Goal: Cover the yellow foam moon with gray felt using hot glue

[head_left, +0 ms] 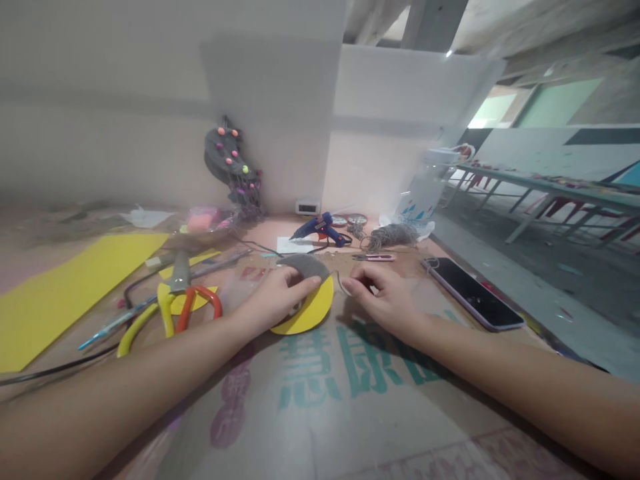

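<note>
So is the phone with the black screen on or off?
It looks off: the phone with the black screen lies flat on the table, showing plain dark glass with nothing lit.
</note>
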Available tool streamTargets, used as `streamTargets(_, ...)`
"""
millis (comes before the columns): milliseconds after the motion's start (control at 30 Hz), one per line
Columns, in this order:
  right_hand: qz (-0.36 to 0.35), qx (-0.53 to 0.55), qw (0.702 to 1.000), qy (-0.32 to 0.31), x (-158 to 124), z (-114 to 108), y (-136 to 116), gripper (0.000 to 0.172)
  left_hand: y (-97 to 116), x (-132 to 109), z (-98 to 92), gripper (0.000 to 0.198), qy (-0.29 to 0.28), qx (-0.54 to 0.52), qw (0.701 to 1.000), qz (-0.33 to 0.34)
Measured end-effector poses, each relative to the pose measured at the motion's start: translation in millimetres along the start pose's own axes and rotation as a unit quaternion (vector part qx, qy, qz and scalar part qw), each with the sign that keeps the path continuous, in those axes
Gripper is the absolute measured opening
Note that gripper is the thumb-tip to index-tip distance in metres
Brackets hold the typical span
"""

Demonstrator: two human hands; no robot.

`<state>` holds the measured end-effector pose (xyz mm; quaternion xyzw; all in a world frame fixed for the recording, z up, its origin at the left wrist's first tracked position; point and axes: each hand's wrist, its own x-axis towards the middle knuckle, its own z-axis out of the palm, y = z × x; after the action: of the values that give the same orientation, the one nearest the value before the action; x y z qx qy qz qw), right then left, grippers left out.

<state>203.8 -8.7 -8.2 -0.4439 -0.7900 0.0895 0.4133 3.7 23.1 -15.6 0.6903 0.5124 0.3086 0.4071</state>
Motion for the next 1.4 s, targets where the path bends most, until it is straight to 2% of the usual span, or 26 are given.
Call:
streamTargets(133,0.033,0.017,0.997,-0.073,1.4,6.2,6.2,0.023,1.5,-1.1,-0.6,0.042,-0.004,0.001,1.000,0.005)
streamTargets(267,0.047,0.038,0.994,-0.093,0.0,10.2,4.9,0.019,-0.2,-1.5,0.6,0.042,-0.014,-0.017,1.000,0.022)
streamTargets(367,0.073,0.070,0.994,-0.043,1.1,6.6,0.5,0.019,-2.0,0.0,1.8,0.036,-0.011,-0.094,0.993,0.073)
streamTargets(467,0.070,0.047,0.994,0.062,3.5,-0.5,1.2,0.014,-3.7,1.8,1.0,0.030,0.065,-0.116,0.984,0.120)
streamTargets(533,0.018,-0.011,0.996,0.092,4.2,-4.1,6.2,0.011,-3.9,1.2,-0.2,0.032,0.071,-0.104,0.984,0.124)
streamTargets(600,-0.072,-0.077,0.993,0.060,3.9,-5.1,13.0,0.010,-2.6,-1.6,-1.1,0.038,0.027,-0.089,0.987,0.132)
streamTargets(667,-0.172,-0.140,0.975,0.022,2.9,-4.0,18.5,0.012,0.5,-5.4,-1.5,0.041,-0.005,-0.064,0.989,0.136)
streamTargets(733,-0.248,-0.188,0.950,0.011,1.5,-2.5,20.4,0.013,4.2,-8.3,-1.4,0.038,-0.004,-0.058,0.991,0.120)
streamTargets(800,-0.289,-0.210,0.934,-0.001,-0.2,-2.5,18.2,0.011,6.7,-8.6,-1.1,0.031,0.010,-0.070,0.993,0.098)
streamTargets(867,-0.299,-0.204,0.932,-0.021,-1.8,-4.6,13.4,0.009,6.8,-6.4,-0.6,0.025,0.022,-0.079,0.993,0.089)
streamTargets(933,-0.280,-0.166,0.945,-0.028,-2.9,-8.0,8.0,0.013,4.7,-3.2,-0.2,0.021,0.032,-0.087,0.991,0.099)
streamTargets(1000,-0.225,-0.110,0.968,-0.007,-2.5,-10.9,4.3,0.024,1.9,-0.8,0.1,0.021,0.043,-0.091,0.988,0.115)
streamTargets(1067,-0.125,-0.064,0.990,0.029,-0.5,-11.8,3.7,0.034,-0.2,0.1,-0.2,0.021,0.056,-0.091,0.987,0.123)
streamTargets(1133,-0.013,-0.020,0.998,0.061,2.8,-10.1,6.3,0.035,-1.0,-0.2,-0.9,0.023,0.062,-0.090,0.986,0.125)
streamTargets(1233,0.096,0.090,0.990,0.052,8.1,-5.1,12.9,0.025,-0.4,-1.0,-2.1,0.025,0.056,-0.087,0.986,0.128)
streamTargets(1400,0.203,0.219,0.954,0.022,12.2,0.5,20.6,0.032,2.1,-2.1,-2.1,0.028,0.045,-0.080,0.989,0.119)
